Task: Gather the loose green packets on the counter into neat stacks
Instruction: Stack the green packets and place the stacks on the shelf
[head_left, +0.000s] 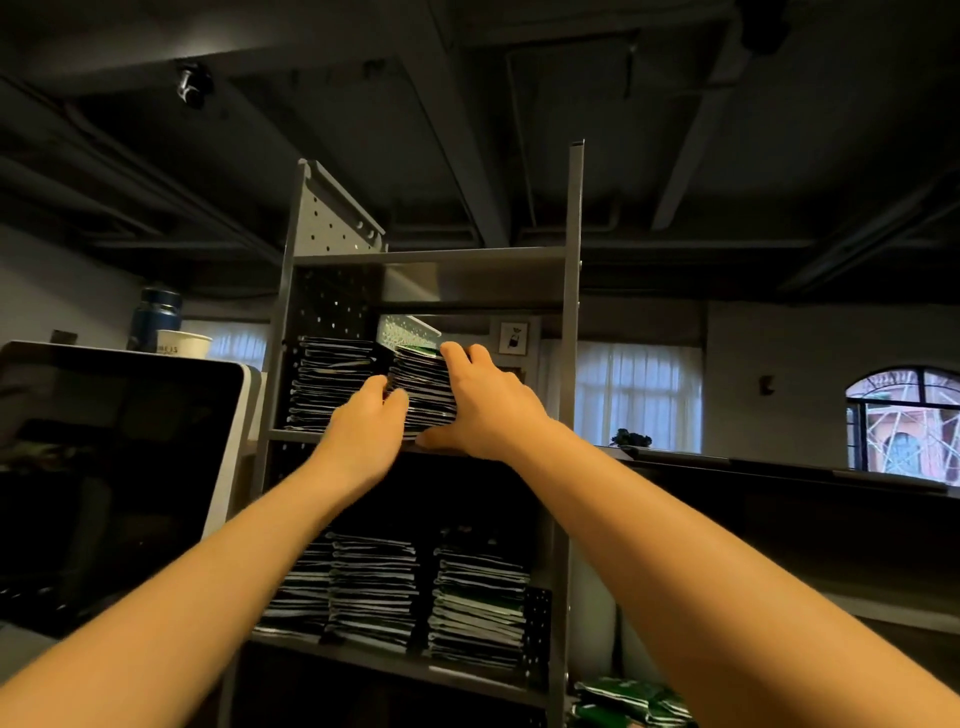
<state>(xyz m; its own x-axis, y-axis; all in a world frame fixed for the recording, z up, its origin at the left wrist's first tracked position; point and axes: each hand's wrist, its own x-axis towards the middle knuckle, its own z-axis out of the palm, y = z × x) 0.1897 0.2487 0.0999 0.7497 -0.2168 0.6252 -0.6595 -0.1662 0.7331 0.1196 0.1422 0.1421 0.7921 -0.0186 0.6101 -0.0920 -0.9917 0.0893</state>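
Grey metal rack (573, 312) in front of us, and we've got a packet stack (423, 387) on its middle shelf (291, 435). Our right hand (485, 410) grips it, fingers over the top and thumb under the bottom edge. Our left hand (366, 421) presses fairly straight fingers on its 9 o'clock side. Just beside it at 9 o'clock sits a second stack (332, 382). Some loose green packets (628, 701) lie way down at 5 o'clock.

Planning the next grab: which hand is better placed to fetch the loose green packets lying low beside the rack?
Probably the right hand, once it releases the stack: the loose packets lie under its forearm, right of the rack post. The left hand must cross over.
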